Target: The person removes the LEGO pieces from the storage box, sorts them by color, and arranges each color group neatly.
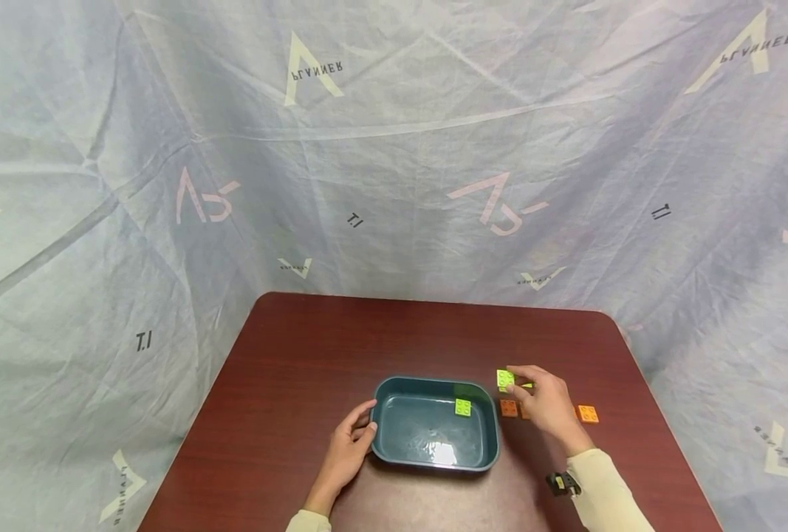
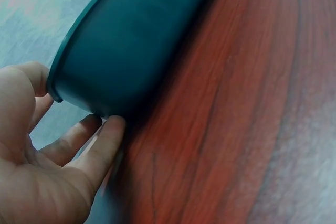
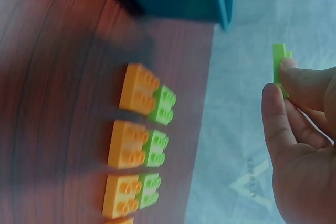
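A dark teal plastic bin (image 1: pixel 433 466) sits on the table, with one green toy block (image 1: pixel 463 408) lying inside near its right end. My left hand (image 1: pixel 343 452) holds the bin's left end; in the left wrist view its thumb and fingers are against the rim and outer wall (image 2: pixel 126 51). Just right of the bin, my right hand (image 1: pixel 548 405) pinches another green toy block (image 3: pixel 279 66) between thumb and fingertips, above the table. Below that hand stands a row of orange toy blocks (image 3: pixel 122 144) with green ones (image 3: pixel 156 148) alongside, partly hidden in the head view.
The reddish-brown wooden table (image 1: pixel 314 332) extends beyond the bin to rounded far corners. Grey printed cloth (image 1: pixel 394 170) hangs behind and on both sides. A dark band with a small device (image 1: pixel 562 484) is on the right wrist.
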Demonstrator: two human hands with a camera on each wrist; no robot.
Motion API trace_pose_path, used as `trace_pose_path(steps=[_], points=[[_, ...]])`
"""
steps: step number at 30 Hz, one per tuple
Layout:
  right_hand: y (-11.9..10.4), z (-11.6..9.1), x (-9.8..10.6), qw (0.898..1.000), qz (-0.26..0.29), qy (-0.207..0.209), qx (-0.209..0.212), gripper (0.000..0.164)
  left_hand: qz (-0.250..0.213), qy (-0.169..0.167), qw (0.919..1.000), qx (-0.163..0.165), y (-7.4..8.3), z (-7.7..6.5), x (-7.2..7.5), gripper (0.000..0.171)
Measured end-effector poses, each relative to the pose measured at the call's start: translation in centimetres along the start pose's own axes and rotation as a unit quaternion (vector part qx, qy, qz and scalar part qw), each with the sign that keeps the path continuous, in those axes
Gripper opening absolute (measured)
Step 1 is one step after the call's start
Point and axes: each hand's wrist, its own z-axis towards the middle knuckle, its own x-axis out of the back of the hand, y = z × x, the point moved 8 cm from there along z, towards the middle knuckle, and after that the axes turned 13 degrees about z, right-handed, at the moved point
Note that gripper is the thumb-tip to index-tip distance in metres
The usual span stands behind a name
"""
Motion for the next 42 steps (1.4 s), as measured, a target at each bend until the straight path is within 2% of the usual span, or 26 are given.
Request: trace_pose_path(steps=[10, 20, 30, 42], points=[[3.1, 0.0, 2.7, 0.999, -0.037, -0.01, -0.012, 0.041, -0.004, 0.0, 1.0, -0.002, 0.1, 0.0, 0.2, 0.046], [6.6, -0.2, 5.0, 0.999, -0.027, -0.011, -0.044, 0.042, 0.004, 0.0, 1.0, 0.003, 0.2, -0.1, 0.1, 0.045], [9.5, -0.6, 6.5, 0.998, -0.032, -0.004, -0.058, 0.041, 0.009, 0.002, 0.9999, 0.006, 0.0, 0.0, 0.1, 0.045], [12.6, -1.0, 7.6, 0.994, -0.053, -0.025, -0.095, 0.044, 0.006, 0.001, 0.9999, 0.012, 0.2, -0.2, 0.1, 0.045]])
